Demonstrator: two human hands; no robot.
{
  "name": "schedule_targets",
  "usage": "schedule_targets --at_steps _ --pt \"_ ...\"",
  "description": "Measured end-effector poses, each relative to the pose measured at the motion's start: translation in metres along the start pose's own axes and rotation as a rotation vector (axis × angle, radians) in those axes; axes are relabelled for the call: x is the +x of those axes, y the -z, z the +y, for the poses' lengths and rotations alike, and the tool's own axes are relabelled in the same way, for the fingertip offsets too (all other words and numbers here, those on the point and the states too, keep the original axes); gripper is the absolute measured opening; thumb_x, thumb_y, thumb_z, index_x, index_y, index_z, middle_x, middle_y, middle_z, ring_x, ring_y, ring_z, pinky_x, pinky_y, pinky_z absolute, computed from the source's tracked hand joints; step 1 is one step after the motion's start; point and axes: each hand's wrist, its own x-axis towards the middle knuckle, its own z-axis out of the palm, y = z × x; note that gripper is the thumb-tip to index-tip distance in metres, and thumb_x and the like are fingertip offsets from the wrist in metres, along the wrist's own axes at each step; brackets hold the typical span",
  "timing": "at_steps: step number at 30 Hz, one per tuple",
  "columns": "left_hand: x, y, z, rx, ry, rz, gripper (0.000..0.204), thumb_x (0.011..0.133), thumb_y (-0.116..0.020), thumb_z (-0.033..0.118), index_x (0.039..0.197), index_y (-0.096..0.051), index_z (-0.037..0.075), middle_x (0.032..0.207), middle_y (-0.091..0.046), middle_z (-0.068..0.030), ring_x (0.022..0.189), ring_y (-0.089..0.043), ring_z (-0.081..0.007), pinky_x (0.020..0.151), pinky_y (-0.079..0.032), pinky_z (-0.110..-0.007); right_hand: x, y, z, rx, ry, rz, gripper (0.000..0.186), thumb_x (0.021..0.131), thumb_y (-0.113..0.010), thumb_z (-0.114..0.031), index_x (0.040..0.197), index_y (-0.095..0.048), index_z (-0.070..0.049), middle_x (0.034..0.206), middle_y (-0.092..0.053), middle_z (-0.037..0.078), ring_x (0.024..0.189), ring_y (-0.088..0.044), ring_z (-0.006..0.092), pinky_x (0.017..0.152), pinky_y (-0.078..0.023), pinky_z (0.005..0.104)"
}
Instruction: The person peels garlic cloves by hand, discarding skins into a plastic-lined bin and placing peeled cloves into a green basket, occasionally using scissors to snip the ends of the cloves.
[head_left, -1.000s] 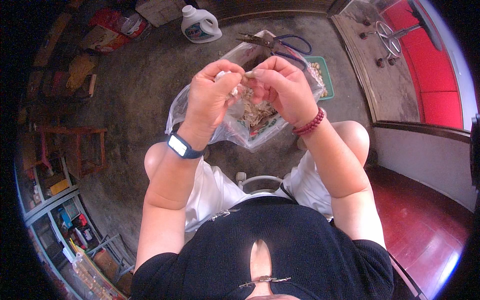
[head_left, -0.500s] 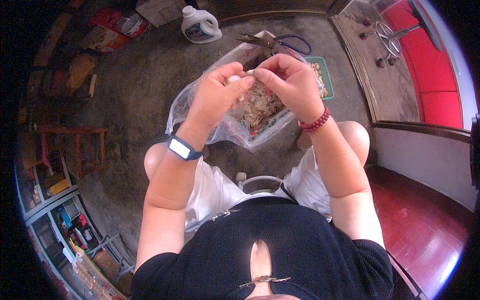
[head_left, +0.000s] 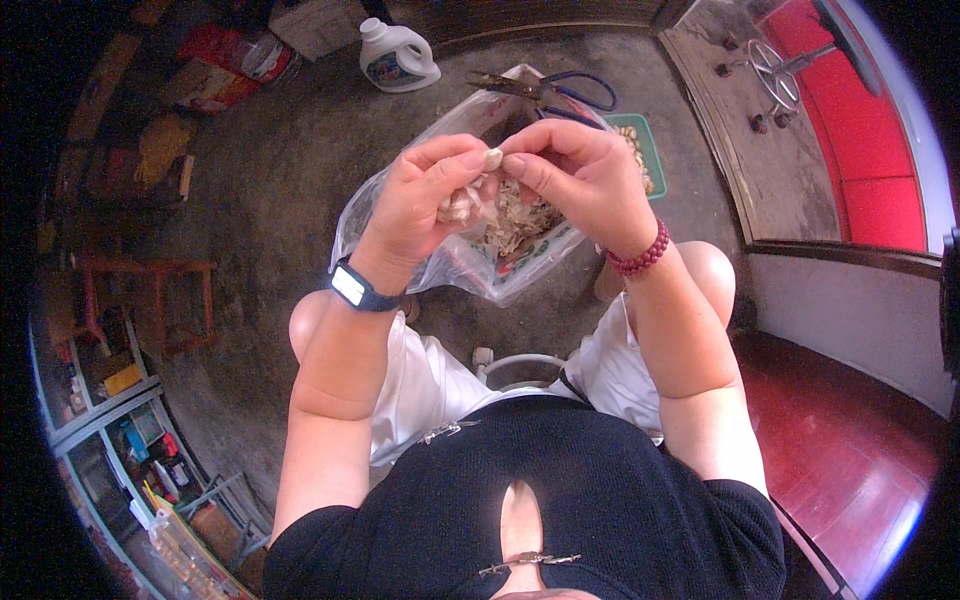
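Observation:
Over an open plastic bag (head_left: 368, 212), my left hand (head_left: 412, 195) pinches a pale garlic clove (head_left: 493, 159) between thumb and forefinger. More whitish garlic (head_left: 458, 206) is tucked under its curled fingers; whether these are whole cloves I cannot tell. My right hand (head_left: 585, 180) is closed in a pinch at the clove's right edge, its fingertips touching it. Dry, papery garlic skins (head_left: 515, 228) fill the bag below both hands. Across the bag's far rim lie dark scissors (head_left: 520, 87) with blue loop handles.
Just right of the bag, a green tray (head_left: 652, 150) holds several garlic cloves, partly hidden by my right hand. A white jug (head_left: 395, 60) stands beyond on the concrete floor. Shelves (head_left: 110, 410) and a wooden stool (head_left: 165, 300) are at left, a wheeled chair base (head_left: 775, 80) at far right.
The clove now shows more plainly at my left fingertips. My left hand has turned slightly, uncovering the garlic in its palm, and my right hand has shifted a little down and right.

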Motion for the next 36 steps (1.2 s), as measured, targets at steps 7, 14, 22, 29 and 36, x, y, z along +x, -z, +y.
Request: schedule_targets --at_steps 7,14,22,29,36 --pt "0.002 0.003 -0.003 -0.009 -0.013 -0.051 0.014 0.086 -0.059 0.013 0.091 -0.065 0.002 0.071 -0.061 -0.0037 0.057 -0.054 -0.0072 0.047 -0.04 -0.018 0.0 0.001 -0.005 0.071 0.043 -0.022 0.009 0.084 -0.064 -0.004 0.09 -0.061 0.001 0.079 -0.064 0.002 0.071 -0.058 0.0052 0.062 -0.048 0.0193" --pt "-0.001 -0.001 0.002 0.0 0.026 -0.072 0.015 0.085 -0.06 0.014 0.092 -0.065 0.002 0.072 -0.061 -0.0055 0.059 -0.055 -0.0087 0.049 -0.041 -0.019 -0.002 0.005 -0.002 0.028 0.047 -0.092 0.012 0.084 -0.064 -0.004 0.094 -0.058 0.0 0.081 -0.06 -0.001 0.072 -0.056 0.0037 0.063 -0.046 0.0172" --pt "-0.001 0.005 -0.003 0.017 0.016 -0.067 0.015 0.085 -0.06 0.013 0.094 -0.065 0.002 0.074 -0.062 -0.0058 0.061 -0.057 -0.0089 0.051 -0.042 -0.019 -0.002 0.006 0.001 -0.072 0.107 -0.13 0.01 0.086 -0.063 -0.006 0.092 -0.057 -0.001 0.079 -0.057 -0.003 0.07 -0.051 0.0016 0.059 -0.043 0.0161" --pt "0.0 0.006 -0.008 -0.015 -0.016 -0.012 0.013 0.087 -0.059 0.012 0.094 -0.065 0.002 0.075 -0.063 -0.005 0.057 -0.057 -0.0084 0.049 -0.043 -0.019 -0.003 0.002 -0.002 -0.219 0.192 -0.048 0.007 0.083 -0.062 -0.002 0.087 -0.057 0.0 0.077 -0.055 -0.003 0.066 -0.049 0.0018 0.056 -0.042 0.0171" --pt "0.002 0.0 -0.012 0.0 -0.114 0.104 0.013 0.089 -0.057 0.015 0.091 -0.065 0.004 0.077 -0.064 -0.0044 0.057 -0.056 -0.0067 0.046 -0.041 -0.018 -0.003 -0.007 -0.001 -0.437 0.369 0.027 0.01 0.073 -0.065 -0.005 0.078 -0.057 -0.002 0.066 -0.055 0.009 0.057 -0.057 0.0189 0.053 -0.047 0.0286"
